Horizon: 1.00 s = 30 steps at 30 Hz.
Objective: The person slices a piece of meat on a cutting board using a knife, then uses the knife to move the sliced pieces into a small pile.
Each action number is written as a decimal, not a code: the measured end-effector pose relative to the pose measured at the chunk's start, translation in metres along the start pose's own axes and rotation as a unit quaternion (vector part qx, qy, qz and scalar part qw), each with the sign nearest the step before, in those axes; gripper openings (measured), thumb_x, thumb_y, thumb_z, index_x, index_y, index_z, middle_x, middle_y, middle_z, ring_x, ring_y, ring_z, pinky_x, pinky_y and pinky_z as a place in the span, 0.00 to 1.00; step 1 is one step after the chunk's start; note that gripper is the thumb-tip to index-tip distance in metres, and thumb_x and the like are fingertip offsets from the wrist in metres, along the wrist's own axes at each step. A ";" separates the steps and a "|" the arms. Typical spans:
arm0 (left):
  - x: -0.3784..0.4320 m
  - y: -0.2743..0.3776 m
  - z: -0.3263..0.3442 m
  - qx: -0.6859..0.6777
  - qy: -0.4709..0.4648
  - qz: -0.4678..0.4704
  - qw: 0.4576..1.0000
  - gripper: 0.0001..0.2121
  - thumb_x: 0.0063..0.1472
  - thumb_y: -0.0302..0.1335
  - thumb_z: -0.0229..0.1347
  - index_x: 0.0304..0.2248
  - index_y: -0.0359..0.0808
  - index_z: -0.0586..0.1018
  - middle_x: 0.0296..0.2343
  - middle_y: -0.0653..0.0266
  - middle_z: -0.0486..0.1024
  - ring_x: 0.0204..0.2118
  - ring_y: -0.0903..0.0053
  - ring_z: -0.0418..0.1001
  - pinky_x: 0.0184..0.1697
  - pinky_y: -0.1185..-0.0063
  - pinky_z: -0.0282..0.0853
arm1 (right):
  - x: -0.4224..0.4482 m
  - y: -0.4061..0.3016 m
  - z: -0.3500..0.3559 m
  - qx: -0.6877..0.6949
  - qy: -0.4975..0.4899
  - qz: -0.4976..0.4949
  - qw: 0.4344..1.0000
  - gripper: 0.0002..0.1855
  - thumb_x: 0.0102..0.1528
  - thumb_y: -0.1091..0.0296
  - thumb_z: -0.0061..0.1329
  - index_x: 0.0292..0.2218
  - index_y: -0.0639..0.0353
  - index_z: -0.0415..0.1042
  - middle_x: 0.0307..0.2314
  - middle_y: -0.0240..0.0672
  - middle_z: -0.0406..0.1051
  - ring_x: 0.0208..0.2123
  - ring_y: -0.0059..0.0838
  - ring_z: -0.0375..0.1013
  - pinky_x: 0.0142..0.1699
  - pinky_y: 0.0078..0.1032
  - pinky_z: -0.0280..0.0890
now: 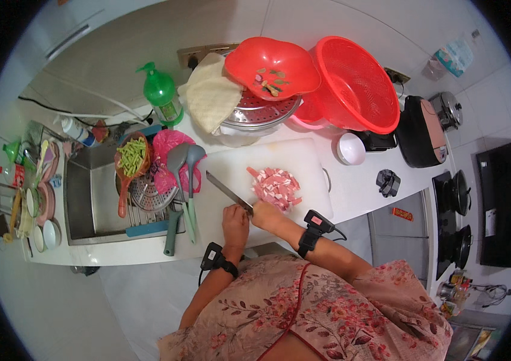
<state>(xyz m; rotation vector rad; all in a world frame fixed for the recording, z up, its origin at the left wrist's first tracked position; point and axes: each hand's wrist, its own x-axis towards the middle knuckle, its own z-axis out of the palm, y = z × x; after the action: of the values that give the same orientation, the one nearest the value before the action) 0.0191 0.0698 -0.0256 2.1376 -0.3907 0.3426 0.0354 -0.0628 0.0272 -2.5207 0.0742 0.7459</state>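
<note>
My right hand [267,216] is closed around the handle of a kitchen knife [228,191], whose blade points up and left over a white cutting board [305,155]. Close against the blade's handle end is my left hand [236,224], fingers curled; whether it grips anything is hidden. Cut pieces of raw, fatty meat [277,187] lie heaped on the board just beyond my right hand. Left of the board, a grey ladle [177,158] and a blue-grey ladle [195,154] with green handles rest partly on a pink plastic bag [165,142].
At left, a strainer of cut green beans [132,155] sits over the steel sink [102,198]. Behind the board stand a red dish [255,54] with scraps, a red basket [355,81] and a green pump bottle [160,92]. A white bowl [351,149] and rice cooker [418,131] are at right.
</note>
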 end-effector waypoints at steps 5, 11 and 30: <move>-0.001 -0.005 0.000 0.036 -0.019 -0.037 0.999 0.07 0.47 0.16 0.58 0.26 0.31 0.71 0.28 0.54 0.71 0.33 0.57 0.69 0.36 0.66 0.67 | -0.048 0.054 0.017 0.100 0.070 -0.077 0.990 0.14 0.49 0.75 0.44 0.37 0.72 0.71 0.20 0.55 0.72 0.19 0.47 0.74 0.22 0.38 0.69; 0.004 0.001 0.001 0.066 -0.028 -0.006 0.997 0.08 0.46 0.18 0.58 0.23 0.34 0.70 0.24 0.56 0.69 0.30 0.57 0.68 0.32 0.64 0.66 | -0.075 0.077 -0.011 0.221 0.108 0.065 0.967 0.13 0.52 0.72 0.46 0.36 0.74 0.72 0.18 0.49 0.72 0.13 0.39 0.72 0.16 0.33 0.67; 0.046 0.042 0.049 -0.015 -0.060 -0.104 0.993 0.06 0.54 0.20 0.58 0.33 0.33 0.81 0.31 0.56 0.78 0.29 0.68 0.77 0.32 0.76 0.72 | -0.119 0.151 -0.063 0.204 0.180 0.049 0.961 0.11 0.50 0.71 0.43 0.30 0.71 0.70 0.26 0.60 0.72 0.32 0.59 0.72 0.41 0.47 0.66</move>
<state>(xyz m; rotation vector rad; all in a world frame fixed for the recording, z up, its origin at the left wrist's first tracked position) 0.0485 -0.0005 -0.0035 2.1524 -0.2363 0.0882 -0.0629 -0.2354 0.0657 -2.2311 0.4366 0.2599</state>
